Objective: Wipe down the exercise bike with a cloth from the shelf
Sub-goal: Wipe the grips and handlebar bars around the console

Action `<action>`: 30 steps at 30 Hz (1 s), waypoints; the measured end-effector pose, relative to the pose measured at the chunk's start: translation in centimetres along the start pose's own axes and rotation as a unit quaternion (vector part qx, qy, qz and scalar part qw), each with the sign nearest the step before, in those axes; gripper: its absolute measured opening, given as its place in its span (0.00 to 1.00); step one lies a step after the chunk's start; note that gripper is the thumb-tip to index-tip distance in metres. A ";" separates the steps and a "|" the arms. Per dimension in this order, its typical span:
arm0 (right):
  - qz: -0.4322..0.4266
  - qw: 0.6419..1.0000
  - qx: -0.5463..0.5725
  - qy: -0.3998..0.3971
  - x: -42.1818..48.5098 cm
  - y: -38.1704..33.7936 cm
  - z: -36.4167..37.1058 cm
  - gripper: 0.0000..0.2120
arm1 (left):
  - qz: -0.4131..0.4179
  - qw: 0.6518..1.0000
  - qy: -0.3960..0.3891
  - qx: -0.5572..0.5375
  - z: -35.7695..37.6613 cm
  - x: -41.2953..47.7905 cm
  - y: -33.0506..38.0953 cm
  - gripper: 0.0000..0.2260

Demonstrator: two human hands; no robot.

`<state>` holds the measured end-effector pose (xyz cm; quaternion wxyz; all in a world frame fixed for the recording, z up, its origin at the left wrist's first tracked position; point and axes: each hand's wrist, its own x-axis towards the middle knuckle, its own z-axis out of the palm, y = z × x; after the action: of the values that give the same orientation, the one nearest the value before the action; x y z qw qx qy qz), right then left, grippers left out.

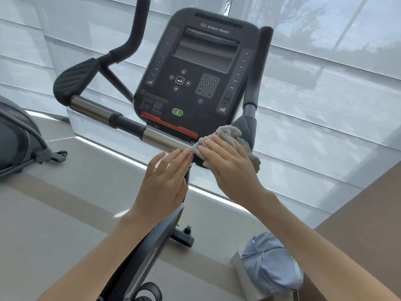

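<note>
Right now the right hand (227, 164) lies flat on a grey terry cloth (228, 133), fingers straight and close together, pressing it against the exercise bike's handlebar junction at about five o'clock from the Star Trac console (195, 68). The cloth is bunched over the dark joint, and one corner hangs down past the wrist side of the hand. The left hand (165, 183) is also flat and holds nothing; its straight fingertips touch the near end of the chrome handlebar section (165, 140), just beside the cloth's edge. From there the bar runs toward ten o'clock to a ribbed black grip (76, 80). A green button (177, 112) and a red strip (169, 126) sit along the console's lower edge, just above the cloth. Sheer window blinds (325, 101) fill the background. At nine o'clock stands part of another machine (15, 137). At five o'clock, low in the view, rests a pale blue item, possibly a bag (271, 263), beside a brown wooden surface (368, 213).
</note>
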<state>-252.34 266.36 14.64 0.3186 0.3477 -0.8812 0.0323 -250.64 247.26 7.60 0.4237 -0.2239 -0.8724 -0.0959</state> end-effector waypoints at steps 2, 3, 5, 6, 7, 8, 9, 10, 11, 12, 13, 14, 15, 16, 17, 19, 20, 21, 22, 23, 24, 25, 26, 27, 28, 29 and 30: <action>-0.024 1.000 -0.016 0.001 -1.4 0.3 0.5 0.15 | -0.001 1.000 0.000 0.000 0.0 0.1 0.0 0.20; -0.038 0.999 -0.007 0.001 -1.9 0.7 0.3 0.15 | -0.002 1.000 0.002 -0.002 -0.1 0.1 0.0 0.20; -0.066 0.997 0.037 0.005 -2.8 1.6 -0.5 0.15 | -0.002 1.000 0.003 -0.003 -0.3 0.2 0.1 0.19; -0.066 0.994 0.080 0.015 -3.1 2.1 -1.1 0.14 | -0.003 1.000 0.005 -0.001 -0.4 0.3 0.2 0.19; -0.048 0.990 0.131 0.029 -3.3 2.6 -1.8 0.14 | -0.003 1.000 0.007 0.000 -0.5 0.4 0.2 0.19; -0.011 0.982 0.180 0.050 -3.3 3.1 -2.7 0.14 | -0.003 1.000 0.012 0.000 -0.5 0.6 0.2 0.19; 0.043 0.973 0.215 0.078 -3.0 3.7 -3.5 0.14 | -0.004 1.000 0.016 -0.001 -0.5 0.8 0.2 0.19; 0.100 0.963 0.228 0.106 -2.4 4.5 -4.3 0.14 | -0.003 1.000 0.020 -0.002 -0.4 1.1 0.2 0.18; 0.148 0.955 0.225 0.124 -1.6 5.2 -4.8 0.13 | -0.001 1.000 0.021 -0.001 -0.4 1.4 0.2 0.18; 0.181 0.951 0.218 0.127 -0.5 5.9 -5.0 0.13 | 0.003 1.000 0.019 0.001 -0.5 1.6 0.3 0.19; 0.203 0.948 0.212 0.121 0.7 6.6 -5.2 0.13 | 0.008 1.000 0.016 0.004 -0.5 1.8 0.3 0.20; 0.217 0.948 0.209 0.107 2.0 7.4 -5.2 0.13 | 0.012 1.000 0.013 0.008 -0.5 1.9 0.4 0.21; 0.227 0.947 0.209 0.086 3.3 8.1 -5.2 0.12 | 0.013 1.000 0.009 0.010 -0.6 2.0 0.4 0.22; 0.236 0.948 0.207 0.057 4.5 8.9 -5.1 0.12 | 0.013 1.000 0.007 0.012 -0.7 2.0 0.5 0.22; 0.241 0.949 0.202 0.019 5.7 9.9 -4.7 0.11 | 0.012 1.000 0.006 0.013 -0.8 2.0 0.5 0.22; 0.225 0.956 0.172 -0.080 7.6 11.4 -3.7 0.10 | 0.009 1.000 0.005 0.014 -0.7 1.8 0.5 0.21; 0.207 0.959 0.143 -0.131 8.4 12.0 -3.2 0.11 | 0.006 1.000 0.006 0.014 -0.7 1.7 0.5 0.20; 0.194 0.958 0.113 -0.177 9.2 12.2 -2.8 0.13 | 0.003 1.000 0.006 0.013 -0.6 1.6 0.5 0.19; 0.189 0.954 0.087 -0.217 9.7 12.0 -2.8 0.15 | 0.000 1.000 0.008 0.012 -0.6 1.6 0.5 0.19; 0.184 0.949 0.075 -0.242 10.0 11.7 -2.8 0.15 | -0.003 1.000 0.010 0.010 -0.5 1.6 0.5 0.18; 0.173 0.949 0.073 -0.254 10.1 11.4 -2.8 0.14 | -0.005 1.000 0.013 0.007 -0.5 1.6 0.6 0.19; 0.157 0.951 0.075 -0.257 10.1 11.2 -2.8 0.14 | -0.006 1.000 0.014 0.005 -0.5 1.6 0.6 0.19; 0.147 0.953 0.075 -0.255 10.0 11.0 -3.0 0.14 | -0.007 1.000 0.016 0.004 -0.6 1.5 0.6 0.19; 0.139 0.955 0.078 -0.250 10.0 11.0 -2.9 0.15 | -0.007 1.000 0.018 0.004 -0.6 1.5 0.7 0.19; 0.135 0.956 0.082 -0.245 9.9 11.0 -3.0 0.15 | -0.007 1.000 0.019 0.005 -0.5 1.5 0.6 0.18; 0.138 0.956 0.087 -0.246 9.9 11.0 -3.0 0.16 | -0.008 1.000 0.019 0.006 -0.5 1.5 0.6 0.18; 0.139 0.955 0.087 -0.249 9.9 11.0 -3.0 0.16 | -0.008 1.000 0.019 0.007 -0.5 1.5 0.6 0.19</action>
<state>-263.17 269.62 24.62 0.0502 0.2454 -0.9659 0.0652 -250.87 248.10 9.08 0.4409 -0.2123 -0.8666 -0.0973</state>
